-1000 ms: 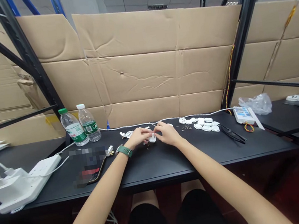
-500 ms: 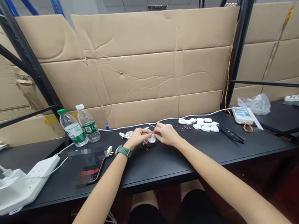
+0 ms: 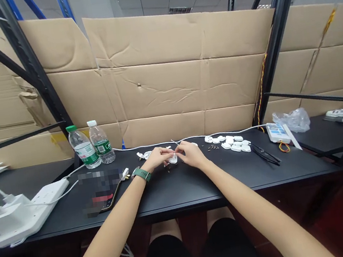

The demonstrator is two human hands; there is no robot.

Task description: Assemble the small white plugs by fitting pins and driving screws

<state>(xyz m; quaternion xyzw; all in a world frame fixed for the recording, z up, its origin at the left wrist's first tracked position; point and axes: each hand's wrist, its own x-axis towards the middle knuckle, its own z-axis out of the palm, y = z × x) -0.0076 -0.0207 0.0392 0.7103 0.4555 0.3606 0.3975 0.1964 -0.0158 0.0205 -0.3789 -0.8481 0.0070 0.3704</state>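
Both hands meet over the middle of the black tabletop at a small white plastic piece point(image 3: 172, 159), whose rounded lower part shows below the fingertips. My left hand point(image 3: 156, 158), with a green-strapped watch on its wrist, has its fingers closed at the piece's left and upper side. From the right, my right hand point(image 3: 190, 153) pinches at its upper edge, thumb and fingertip together. A thin white cable end sticks up just behind the fingers. Beside my left hand lie more white plastic parts point(image 3: 147, 154), partly hidden by it. Tiny dark bits lie just below the held piece.
Several white plastic pieces point(image 3: 236, 147) and small metal bits point(image 3: 213, 147) lie to the right, near black-handled tweezers or pliers point(image 3: 265, 155). Two water bottles point(image 3: 86, 152), a phone point(image 3: 108, 203) and a white power strip point(image 3: 46, 207) stand or lie left. A cardboard wall point(image 3: 166, 90) rises behind.
The hands and the white piece have shifted very slightly left; the grip looks the same. Nothing else on the table has moved.
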